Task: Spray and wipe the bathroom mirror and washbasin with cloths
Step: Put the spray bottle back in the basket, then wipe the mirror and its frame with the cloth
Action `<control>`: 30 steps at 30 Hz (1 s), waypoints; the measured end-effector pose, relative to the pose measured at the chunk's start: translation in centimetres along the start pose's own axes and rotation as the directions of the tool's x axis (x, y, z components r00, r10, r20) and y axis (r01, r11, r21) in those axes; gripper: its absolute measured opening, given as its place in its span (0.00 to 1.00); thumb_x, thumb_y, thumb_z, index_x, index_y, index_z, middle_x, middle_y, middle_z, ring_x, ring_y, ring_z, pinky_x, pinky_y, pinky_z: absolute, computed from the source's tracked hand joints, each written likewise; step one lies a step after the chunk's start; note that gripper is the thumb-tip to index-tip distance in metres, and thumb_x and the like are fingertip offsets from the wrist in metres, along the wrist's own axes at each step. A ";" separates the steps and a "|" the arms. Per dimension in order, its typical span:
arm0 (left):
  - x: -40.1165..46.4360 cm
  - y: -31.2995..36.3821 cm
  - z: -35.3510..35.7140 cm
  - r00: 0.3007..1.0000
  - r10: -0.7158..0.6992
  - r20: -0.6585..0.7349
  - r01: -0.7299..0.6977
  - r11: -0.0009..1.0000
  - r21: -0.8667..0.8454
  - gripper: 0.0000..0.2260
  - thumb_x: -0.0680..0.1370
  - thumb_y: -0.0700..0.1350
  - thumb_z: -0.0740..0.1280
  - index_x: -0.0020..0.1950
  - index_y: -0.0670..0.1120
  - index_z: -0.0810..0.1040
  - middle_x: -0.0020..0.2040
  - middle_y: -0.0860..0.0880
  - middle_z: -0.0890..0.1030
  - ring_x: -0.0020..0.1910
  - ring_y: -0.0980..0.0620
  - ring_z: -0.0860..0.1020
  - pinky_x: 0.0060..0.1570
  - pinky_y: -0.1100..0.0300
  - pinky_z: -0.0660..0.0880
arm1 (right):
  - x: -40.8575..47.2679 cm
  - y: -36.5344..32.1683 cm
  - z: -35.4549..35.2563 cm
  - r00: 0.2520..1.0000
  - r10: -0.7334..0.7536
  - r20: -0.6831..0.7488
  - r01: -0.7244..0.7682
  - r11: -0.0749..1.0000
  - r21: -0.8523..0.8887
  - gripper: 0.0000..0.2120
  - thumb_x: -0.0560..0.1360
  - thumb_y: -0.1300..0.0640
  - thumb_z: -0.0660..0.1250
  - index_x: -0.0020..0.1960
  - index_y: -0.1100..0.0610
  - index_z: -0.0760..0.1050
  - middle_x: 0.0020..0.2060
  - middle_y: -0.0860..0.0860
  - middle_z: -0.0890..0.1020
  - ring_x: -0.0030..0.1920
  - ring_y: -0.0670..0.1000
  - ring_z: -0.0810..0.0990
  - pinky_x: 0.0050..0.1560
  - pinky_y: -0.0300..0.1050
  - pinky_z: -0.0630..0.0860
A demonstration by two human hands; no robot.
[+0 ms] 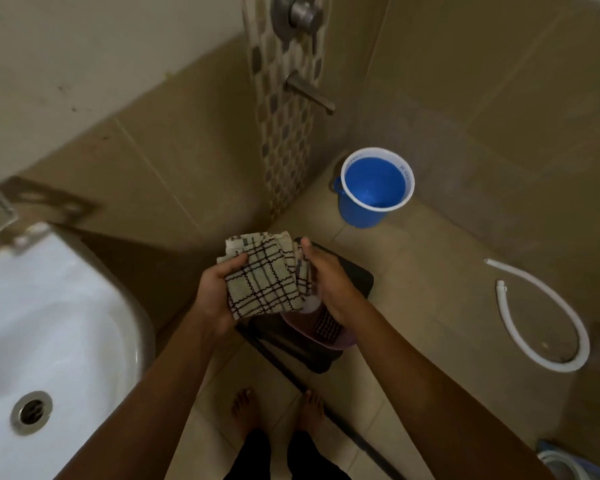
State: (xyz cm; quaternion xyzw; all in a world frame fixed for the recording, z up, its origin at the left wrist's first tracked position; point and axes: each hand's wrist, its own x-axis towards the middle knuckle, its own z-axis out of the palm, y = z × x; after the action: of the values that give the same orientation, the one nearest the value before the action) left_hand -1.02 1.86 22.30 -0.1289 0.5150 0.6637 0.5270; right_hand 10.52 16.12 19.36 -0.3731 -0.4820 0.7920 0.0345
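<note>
head view: folded cream cloth with dark checked lines [264,278], held mid-air over a dark stool [354,271]. left hand [219,289] curled under its left edge, thumb on top. right hand [329,282] fingers closed around its right edge. white ceramic washbasin [49,323] lower left. blue plastic bucket [371,192] on floor.

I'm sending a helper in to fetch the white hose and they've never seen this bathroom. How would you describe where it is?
Start at the blue bucket standing on the floor in the tiled corner, under the wall spout. Farther out from that corner along the right-hand wall, the white hose lies loose on the beige floor tiles, curled into an open loop. It is the only long, thin white thing lying on the floor.
</note>
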 end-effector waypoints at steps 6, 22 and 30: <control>-2.8 1.3 1.8 0.998 -0.017 0.068 0.013 0.998 0.063 0.17 0.80 0.46 0.58 0.63 0.40 0.78 0.59 0.38 0.82 0.57 0.39 0.81 0.62 0.43 0.74 | -3.3 -1.1 2.1 0.949 0.056 0.311 -0.150 0.946 0.286 0.31 0.74 0.44 0.68 0.72 0.58 0.71 0.65 0.59 0.79 0.63 0.57 0.79 0.58 0.53 0.80; -19.1 8.1 -7.0 0.766 0.634 -0.106 -0.591 0.759 0.273 0.17 0.74 0.42 0.72 0.62 0.40 0.79 0.56 0.40 0.84 0.56 0.39 0.82 0.58 0.43 0.78 | -8.8 -5.1 19.8 0.857 -0.053 0.512 -0.005 0.994 0.111 0.20 0.76 0.65 0.68 0.67 0.59 0.74 0.60 0.59 0.82 0.61 0.59 0.81 0.58 0.55 0.80; -30.8 10.5 -16.4 0.767 0.627 -0.134 -0.622 0.779 0.082 0.17 0.74 0.43 0.67 0.62 0.40 0.80 0.58 0.38 0.83 0.56 0.39 0.82 0.47 0.47 0.81 | -14.9 -5.0 32.8 0.642 -0.055 0.765 0.080 0.997 0.004 0.21 0.77 0.64 0.68 0.69 0.61 0.73 0.65 0.62 0.78 0.66 0.63 0.77 0.64 0.60 0.76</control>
State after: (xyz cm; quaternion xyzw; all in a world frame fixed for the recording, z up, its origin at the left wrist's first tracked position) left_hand -3.17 -28.08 42.87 0.0077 0.5783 0.7805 0.2373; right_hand -0.74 -11.62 40.07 0.0133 -0.4771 0.8662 -0.1481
